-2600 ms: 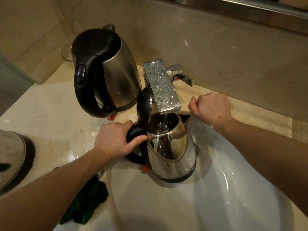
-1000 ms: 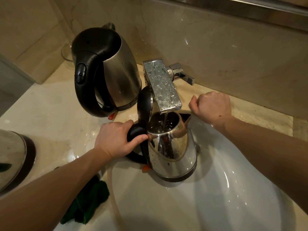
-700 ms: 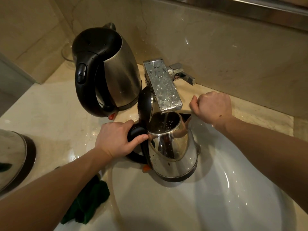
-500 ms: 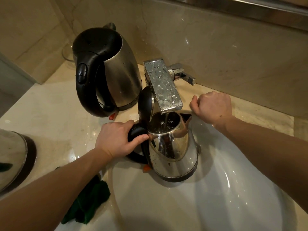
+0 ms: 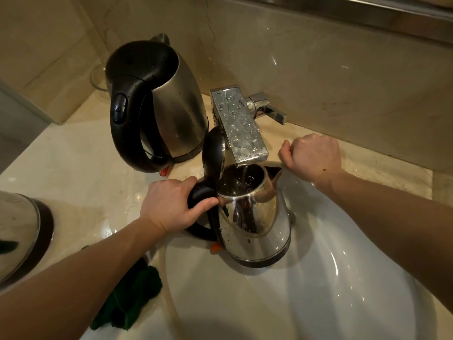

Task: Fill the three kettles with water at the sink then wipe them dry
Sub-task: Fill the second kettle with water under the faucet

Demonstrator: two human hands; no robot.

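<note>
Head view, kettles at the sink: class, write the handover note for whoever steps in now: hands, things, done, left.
Left hand grips the shiny kettle by its black handle; it is in the basin under the tap, lid up, water running in.
Right hand: a fist at the basin's far rim, holding nothing visible.
Dull kettle stands closed on the counter, beaded with drops; third kettle at the left edge, partly in view. Green cloth lies by the basin's rim.
Done: this fill under way; the others' fill cannot be told.
Left: stop the tap, fill any empty kettle, wipe all three.
</note>
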